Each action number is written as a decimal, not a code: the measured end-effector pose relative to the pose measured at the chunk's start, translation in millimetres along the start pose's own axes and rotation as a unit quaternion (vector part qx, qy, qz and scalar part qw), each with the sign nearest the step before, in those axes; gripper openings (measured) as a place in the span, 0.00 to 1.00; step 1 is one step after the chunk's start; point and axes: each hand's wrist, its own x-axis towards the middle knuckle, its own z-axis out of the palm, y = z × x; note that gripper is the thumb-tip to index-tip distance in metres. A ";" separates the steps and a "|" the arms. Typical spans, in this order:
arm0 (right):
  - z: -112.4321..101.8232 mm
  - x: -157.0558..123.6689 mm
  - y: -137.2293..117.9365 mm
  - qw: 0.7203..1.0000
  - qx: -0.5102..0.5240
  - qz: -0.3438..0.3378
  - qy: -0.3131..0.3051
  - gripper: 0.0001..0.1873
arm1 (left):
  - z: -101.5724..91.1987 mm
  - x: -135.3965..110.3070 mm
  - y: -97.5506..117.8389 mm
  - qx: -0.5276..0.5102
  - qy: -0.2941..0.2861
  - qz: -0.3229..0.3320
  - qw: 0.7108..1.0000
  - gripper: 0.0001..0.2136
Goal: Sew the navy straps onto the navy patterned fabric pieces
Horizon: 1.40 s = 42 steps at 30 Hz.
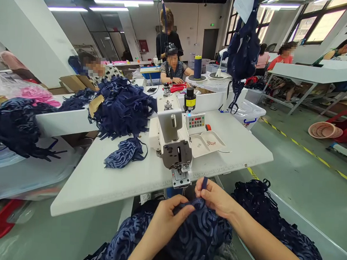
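A navy lace garment [192,233] lies bunched in my lap below the table's front edge. My left hand [166,220] is closed on a fold of that lace. My right hand [216,198] pinches a narrow navy strap [204,182] that sticks up between thumb and forefinger. Both hands sit just under the head of a white sewing machine [175,145], whose presser foot [181,177] overhangs the front edge.
On the white table [126,177] lie a folded lace piece [124,153] and a heap of navy straps [123,105]. A bin of navy pieces [275,220] stands at my right. Other people sit at tables behind. A navy bundle [243,49] hangs overhead.
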 end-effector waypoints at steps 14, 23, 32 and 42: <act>18.1 54.1 -2.6 0.829 -0.478 -0.261 0.124 0.11 | -4.8 22.6 -35.1 0.435 0.209 0.335 0.809 0.17; 15.7 84.2 -36.7 0.813 -0.542 -0.199 0.078 0.12 | 24.0 17.7 -39.0 0.462 0.279 0.250 0.804 0.19; 16.9 90.1 -32.8 0.814 -0.540 -0.204 0.070 0.13 | 25.9 19.2 -32.3 0.483 0.293 0.235 0.791 0.19; 15.1 92.9 -31.4 0.816 -0.533 -0.214 0.068 0.12 | 29.7 20.9 -28.6 0.490 0.306 0.218 0.787 0.18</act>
